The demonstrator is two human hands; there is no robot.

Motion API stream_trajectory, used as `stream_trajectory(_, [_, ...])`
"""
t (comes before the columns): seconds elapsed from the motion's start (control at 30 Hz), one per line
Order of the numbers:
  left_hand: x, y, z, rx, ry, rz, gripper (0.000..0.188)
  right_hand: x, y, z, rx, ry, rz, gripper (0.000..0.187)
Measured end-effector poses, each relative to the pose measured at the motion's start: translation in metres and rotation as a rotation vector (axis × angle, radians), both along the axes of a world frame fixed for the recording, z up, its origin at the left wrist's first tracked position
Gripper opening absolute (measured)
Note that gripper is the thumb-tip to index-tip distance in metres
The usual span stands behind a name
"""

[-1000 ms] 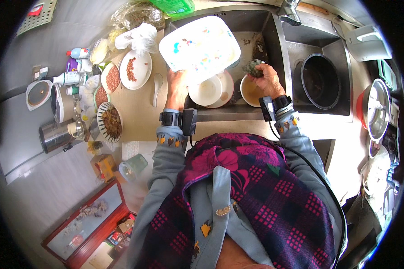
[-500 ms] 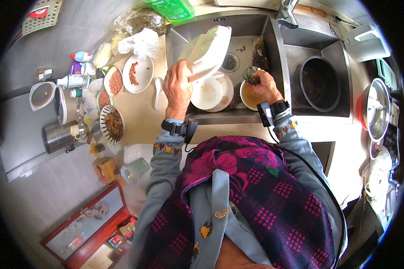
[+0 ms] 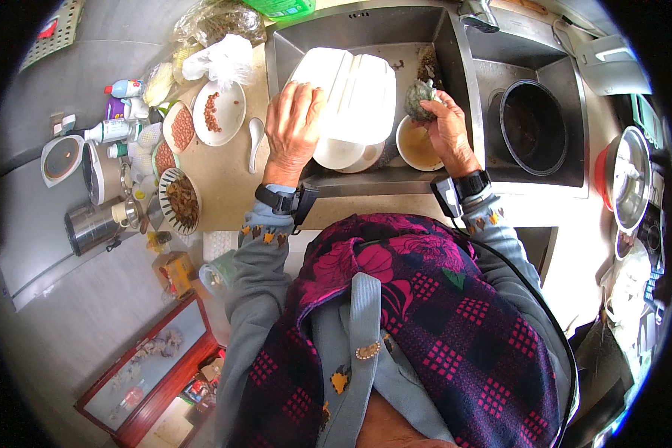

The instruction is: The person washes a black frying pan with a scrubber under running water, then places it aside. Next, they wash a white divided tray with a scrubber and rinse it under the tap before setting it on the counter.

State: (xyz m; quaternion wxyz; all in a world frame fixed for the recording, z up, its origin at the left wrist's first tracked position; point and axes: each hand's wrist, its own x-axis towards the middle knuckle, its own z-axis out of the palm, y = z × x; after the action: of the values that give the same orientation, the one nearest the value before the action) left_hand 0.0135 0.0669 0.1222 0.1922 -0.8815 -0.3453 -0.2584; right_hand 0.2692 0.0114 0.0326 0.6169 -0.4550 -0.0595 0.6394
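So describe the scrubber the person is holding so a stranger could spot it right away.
Find the steel sink. Over its middle, the right hand grips a scrubber above a small bowl. It is the only grey-green, rough, crumpled lump among smooth white dishes.

Bright daylight, glare on the white tray (image 3: pixel 351 93), fisheye-bent edges
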Motion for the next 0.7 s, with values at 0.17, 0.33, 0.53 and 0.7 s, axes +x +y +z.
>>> stream_trajectory(0.17, [0.004, 0.006, -0.005, -0.007, 0.059, -0.025, 0.023, -0.015, -0.014, 0.036, 0.306, -0.327, 0.171, 0.022])
stream_trajectory(0.33, [0.018, 0.011, -0.003, -0.054, 0.013, -0.140, 0.017, -0.042, -0.014, 0.053, 0.623, -0.982, 0.391, 0.029])
stream_trajectory(0.53, [0.019, 0.009, 0.006, -0.065, -0.007, -0.179, 0.015, -0.039, 0.030, 0.003, 0.520, -1.100, 0.556, 0.033])
stream_trajectory(0.7, [0.014, 0.004, 0.007, -0.076, 0.001, -0.238, 0.015, -0.031, 0.042, -0.031, 0.121, -0.806, 0.666, 0.047])
